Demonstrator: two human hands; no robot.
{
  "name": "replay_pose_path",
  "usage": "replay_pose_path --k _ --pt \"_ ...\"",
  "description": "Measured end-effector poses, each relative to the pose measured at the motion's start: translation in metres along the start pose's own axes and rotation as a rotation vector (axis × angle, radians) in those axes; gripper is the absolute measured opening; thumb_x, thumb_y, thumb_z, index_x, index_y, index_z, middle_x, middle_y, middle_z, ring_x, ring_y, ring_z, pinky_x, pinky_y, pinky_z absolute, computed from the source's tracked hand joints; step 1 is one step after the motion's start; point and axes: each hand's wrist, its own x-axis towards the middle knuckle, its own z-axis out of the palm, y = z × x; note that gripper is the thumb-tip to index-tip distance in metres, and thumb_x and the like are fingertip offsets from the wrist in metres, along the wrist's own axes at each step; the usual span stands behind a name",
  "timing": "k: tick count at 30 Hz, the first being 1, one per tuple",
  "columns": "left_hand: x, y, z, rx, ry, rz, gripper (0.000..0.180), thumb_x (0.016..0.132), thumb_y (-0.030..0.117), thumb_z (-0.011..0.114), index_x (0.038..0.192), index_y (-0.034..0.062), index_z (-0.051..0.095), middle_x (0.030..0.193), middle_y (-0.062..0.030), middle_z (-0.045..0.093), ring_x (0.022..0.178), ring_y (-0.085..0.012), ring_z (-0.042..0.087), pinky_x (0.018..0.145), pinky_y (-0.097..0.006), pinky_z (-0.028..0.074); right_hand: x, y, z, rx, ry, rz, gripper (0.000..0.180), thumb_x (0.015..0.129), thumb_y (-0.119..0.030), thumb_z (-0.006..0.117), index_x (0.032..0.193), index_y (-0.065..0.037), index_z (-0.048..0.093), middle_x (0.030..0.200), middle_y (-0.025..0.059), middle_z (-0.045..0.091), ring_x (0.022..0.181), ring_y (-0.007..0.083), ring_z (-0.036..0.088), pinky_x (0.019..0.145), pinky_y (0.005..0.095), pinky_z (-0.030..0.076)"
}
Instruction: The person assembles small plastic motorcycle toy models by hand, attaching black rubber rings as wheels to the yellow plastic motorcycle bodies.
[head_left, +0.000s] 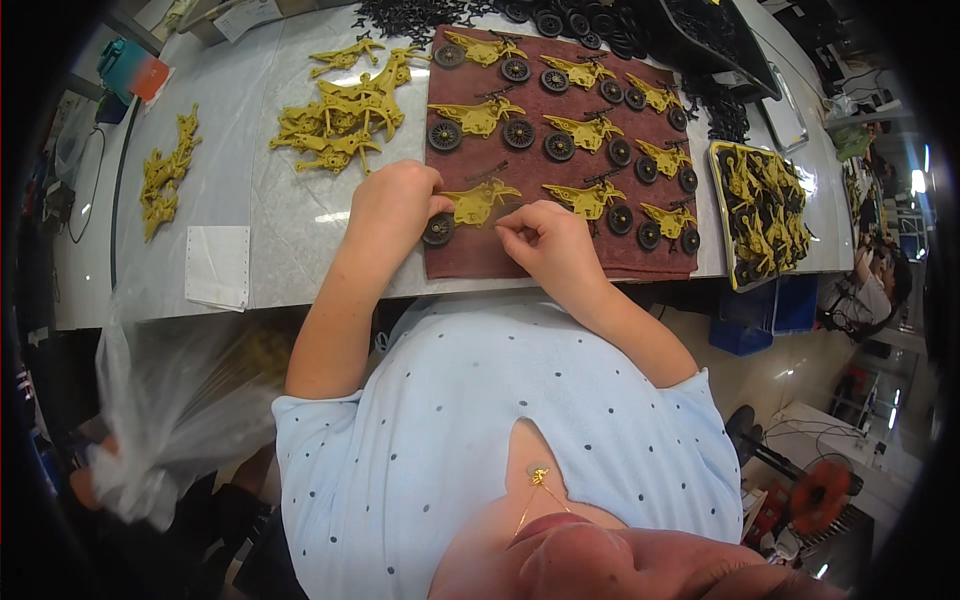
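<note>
On a dark red cloth (560,262), toy motorcycles with yellow bodies and black spoked wheels lie in rows. At the near left corner is one toy motorcycle (478,205); a black wheel (438,229) shows at its left end. My left hand (398,200) is closed on that left end, thumb and fingers by the wheel. Close to its right end, my right hand (548,236) has thumb and forefinger pinched together; whatever they hold, if anything, is too small to make out. The neighbouring motorcycle (585,200) is partly covered by my right hand.
Yellow toy bodies (340,115) are heaped left of the cloth, with a smaller pile (165,175) farther left. Black small parts (410,15) and loose wheels (580,22) lie at the back. A yellow-rimmed tray (735,262) of yellow and black parts stands right.
</note>
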Motion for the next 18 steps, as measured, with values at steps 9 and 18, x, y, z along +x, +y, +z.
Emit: replay_pose_path --k 9,18 --pt "0.005 -0.003 0.002 0.009 -0.041 0.029 0.024 0.069 0.022 0.075 0.071 0.0011 0.064 0.076 -0.0149 0.062 0.076 -0.0332 0.06 0.065 -0.043 0.046 0.001 -0.005 0.025 -0.16 0.101 -0.154 0.009 0.074 -0.005 0.065 0.074 0.001 0.058 0.071 0.0153 0.056 0.065 0.0322 0.057 0.06 0.0408 0.047" --pt "0.004 -0.007 0.008 0.022 -0.004 0.049 0.024 0.069 0.022 0.073 0.066 0.001 0.061 0.074 -0.0158 0.061 0.076 -0.034 0.061 0.066 -0.044 0.047 0.003 -0.014 0.038 -0.379 0.157 -0.198 0.01 0.075 -0.001 0.062 0.07 0.002 0.053 0.067 0.0196 0.053 0.061 0.0368 0.057 0.054 0.044 0.047"
